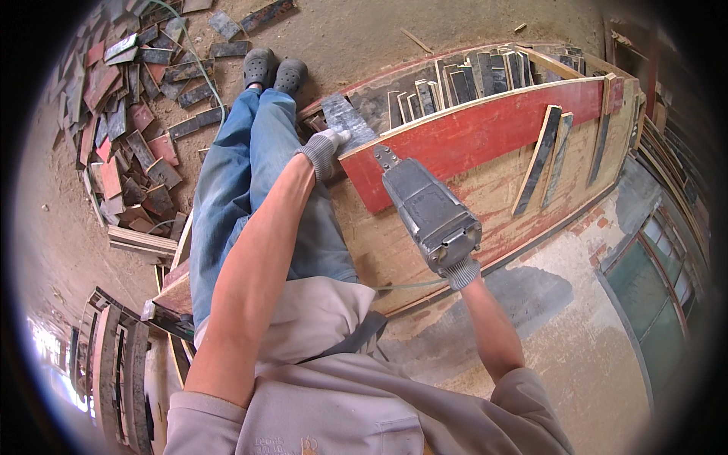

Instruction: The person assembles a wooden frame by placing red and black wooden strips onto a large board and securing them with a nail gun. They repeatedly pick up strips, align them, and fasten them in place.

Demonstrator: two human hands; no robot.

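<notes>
My left hand (326, 149), in a grey knit glove, is closed on the near end of a short dark plank (345, 114). The plank meets the left end of a long red board (485, 125). My right hand (461, 273), also gloved, grips a dark grey nail gun (431, 208) by its rear; the fingers are mostly hidden under the tool. The nail gun's metal nose (385, 157) is close to the red board's left end, just right of the dark plank. I cannot tell whether it touches.
Behind the red board stand several upright dark wood strips (462, 83). Two narrow strips (540, 159) lean against its front. A large heap of wood offcuts (114, 129) lies left of my legs, with a thin green hose (201, 61) across it. A window (648, 288) is at right.
</notes>
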